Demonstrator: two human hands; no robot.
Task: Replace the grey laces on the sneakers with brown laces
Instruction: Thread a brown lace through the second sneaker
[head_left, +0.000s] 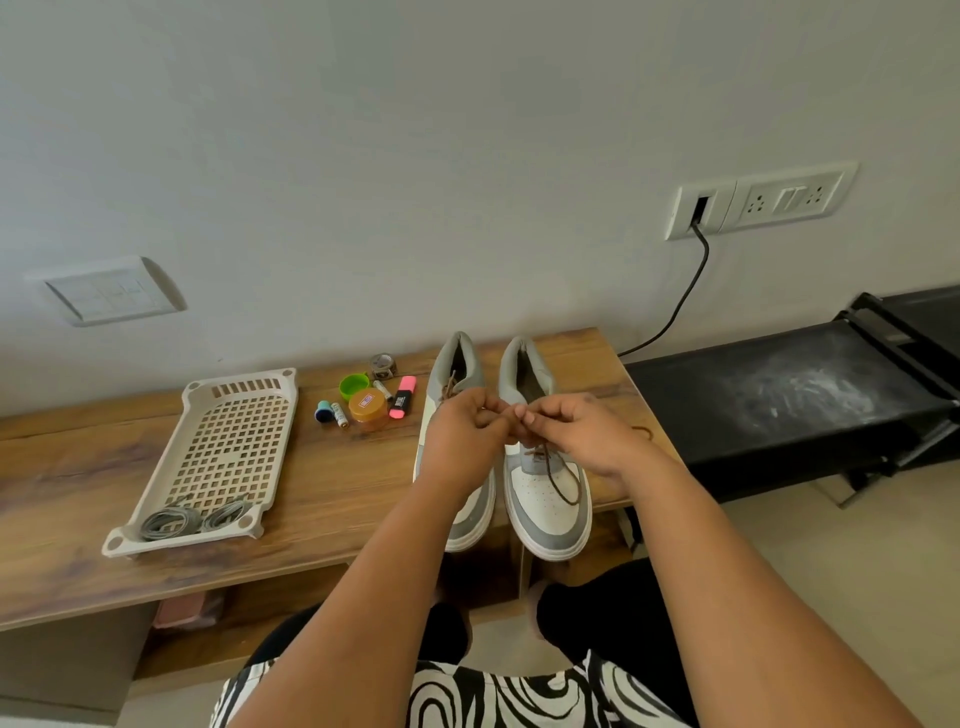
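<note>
the brown lace (563, 475) ran through the right sneaker (548, 493), a loop trailing over its white toe panel. that shoe stood beside the left sneaker (457, 415) on the wooden table (78, 493). both hands met above them: the left hand (467, 436) and right hand (582, 434) had fingers curled, pinching the lace ends between fingertips. the grey laces (192, 519) lay coiled in the white perforated tray (228, 447). small items and a pink highlighter (401, 397) sat behind.
</note>
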